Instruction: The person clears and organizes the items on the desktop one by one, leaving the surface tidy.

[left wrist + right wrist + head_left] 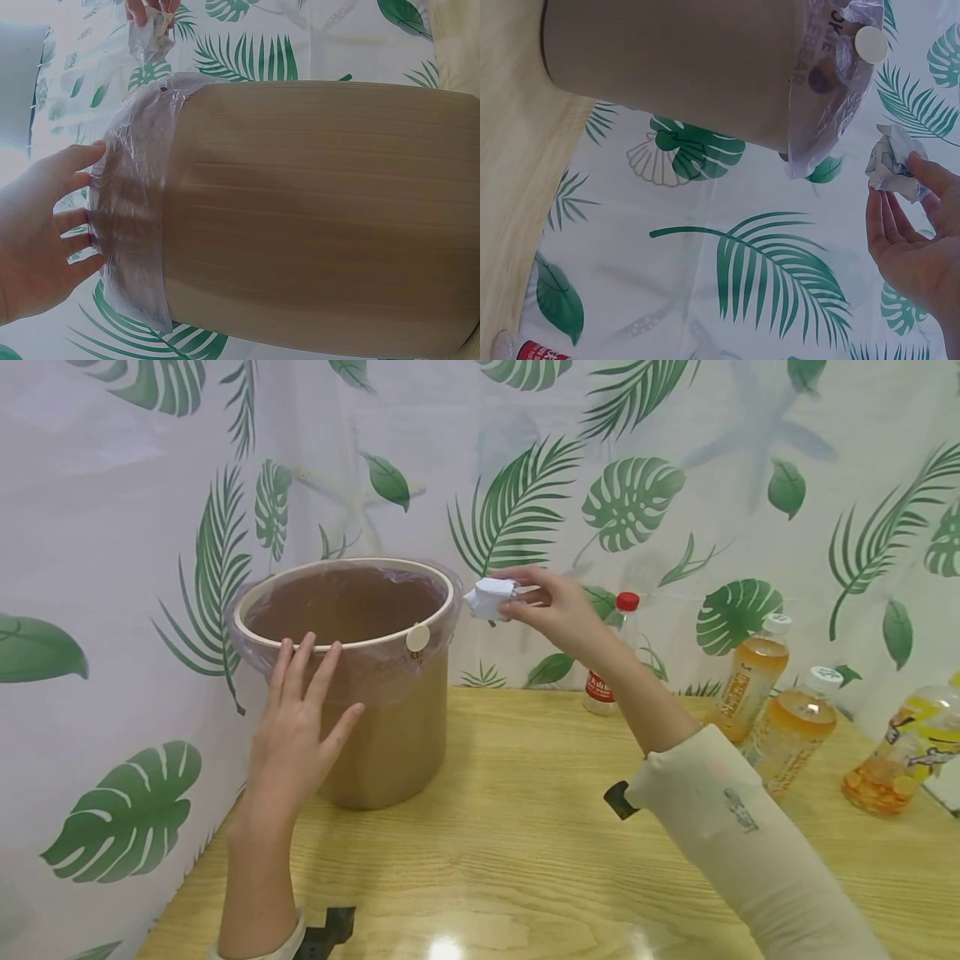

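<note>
A brown trash can [397, 727] stands at the left of the table, lined with a thin purplish plastic bag [135, 202] folded over its pale rim [360, 643]. My left hand [294, 735] touches the near side of that rim with spread, fairly straight fingers. To the right of the can, at about rim height, my right hand [551, 606] pinches a crumpled piece of white paper [489, 598] between thumb and fingers. In the right wrist view, the crumpled paper [894, 161] shows grey markings and hangs apart from the bag's edge.
Behind my right forearm stands a bottle with a red cap [627, 602]. Two bottles of orange drink [750, 677] and a yellow-labelled bottle [900, 752] stand at the right of the wood-grain table [480, 860]. A leaf-patterned cloth [420, 435] hangs behind.
</note>
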Action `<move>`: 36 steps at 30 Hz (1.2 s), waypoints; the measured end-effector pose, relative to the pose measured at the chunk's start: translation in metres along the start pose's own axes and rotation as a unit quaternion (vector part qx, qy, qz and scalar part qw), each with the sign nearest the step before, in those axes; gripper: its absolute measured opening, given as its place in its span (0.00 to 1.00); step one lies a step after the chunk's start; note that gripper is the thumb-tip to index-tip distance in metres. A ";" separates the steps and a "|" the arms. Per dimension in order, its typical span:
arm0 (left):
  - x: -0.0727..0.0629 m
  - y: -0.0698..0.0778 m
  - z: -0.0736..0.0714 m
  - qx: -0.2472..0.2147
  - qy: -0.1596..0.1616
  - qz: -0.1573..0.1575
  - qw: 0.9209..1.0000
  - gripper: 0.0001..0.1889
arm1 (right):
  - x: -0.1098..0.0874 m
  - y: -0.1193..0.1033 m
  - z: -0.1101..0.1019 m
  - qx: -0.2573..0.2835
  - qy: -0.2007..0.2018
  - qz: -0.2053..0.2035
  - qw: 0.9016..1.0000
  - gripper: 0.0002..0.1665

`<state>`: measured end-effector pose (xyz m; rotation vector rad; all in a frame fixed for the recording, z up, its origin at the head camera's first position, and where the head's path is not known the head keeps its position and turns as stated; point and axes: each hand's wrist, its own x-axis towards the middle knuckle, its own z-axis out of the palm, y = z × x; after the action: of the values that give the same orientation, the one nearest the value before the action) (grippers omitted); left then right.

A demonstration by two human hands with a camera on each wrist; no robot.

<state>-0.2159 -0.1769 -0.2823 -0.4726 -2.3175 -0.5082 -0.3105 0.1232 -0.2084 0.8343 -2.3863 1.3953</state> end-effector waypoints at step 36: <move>0.000 -0.003 0.000 0.000 0.000 0.005 1.000 0.35 | 0.058 -0.029 0.053 -0.003 -0.017 0.015 1.000 0.21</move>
<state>-0.2177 -0.1791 -0.2830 -0.4833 -2.3142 -0.5045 -0.3367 0.0470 -0.1867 0.8310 -2.4370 1.3939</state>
